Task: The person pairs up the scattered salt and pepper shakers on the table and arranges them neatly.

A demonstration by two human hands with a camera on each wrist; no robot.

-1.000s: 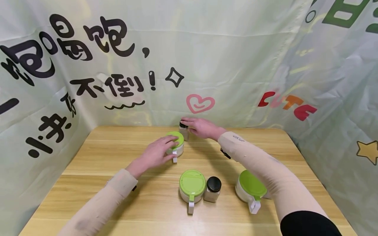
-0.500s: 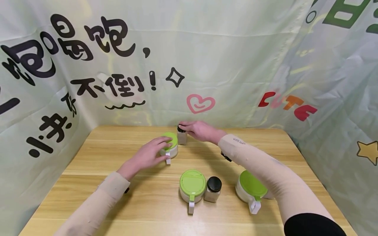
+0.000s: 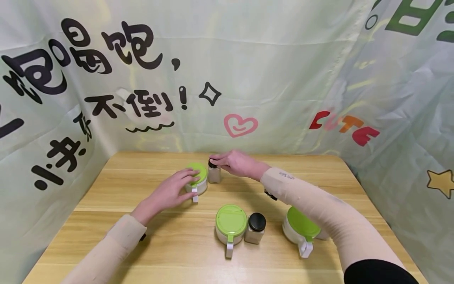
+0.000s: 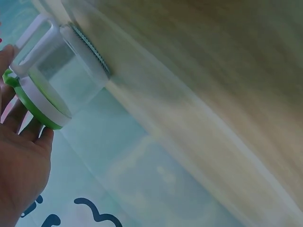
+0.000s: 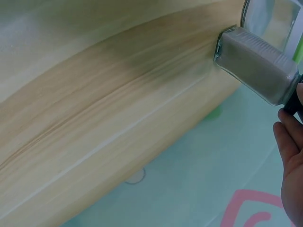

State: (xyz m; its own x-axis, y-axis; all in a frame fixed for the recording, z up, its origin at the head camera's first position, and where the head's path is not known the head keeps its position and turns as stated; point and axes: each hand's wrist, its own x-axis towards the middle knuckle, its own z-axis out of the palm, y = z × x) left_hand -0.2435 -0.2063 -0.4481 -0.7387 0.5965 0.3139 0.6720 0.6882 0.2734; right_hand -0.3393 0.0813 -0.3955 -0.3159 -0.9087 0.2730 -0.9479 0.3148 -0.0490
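Note:
My left hand (image 3: 167, 194) holds a clear seasoning jar (image 3: 201, 187) with a green lid and white handle, at the back of the table left of the middle. In the left wrist view the fingers lie round the lid (image 4: 39, 105), with the thumb by the handle (image 4: 34, 40). Just right of that jar stands a square glass shaker bottle (image 3: 214, 176) with a black cap. My right hand (image 3: 241, 165) pinches its cap from the right. The right wrist view shows pale contents in the bottle (image 5: 255, 64), upright on the wood, with the other jar close behind it.
Nearer the front, another green-lidded jar (image 3: 231, 223) stands beside a second black-capped bottle (image 3: 256, 228). A third green-lidded jar (image 3: 301, 225) is at the right, partly under my right forearm, with a mostly hidden container behind it. Printed cloth (image 3: 280, 79) hangs along the table's back and sides.
Both hands have moved left and towards the front, bringing the jar and the bottle along over the table. The front jars and bottle have stayed where they were.

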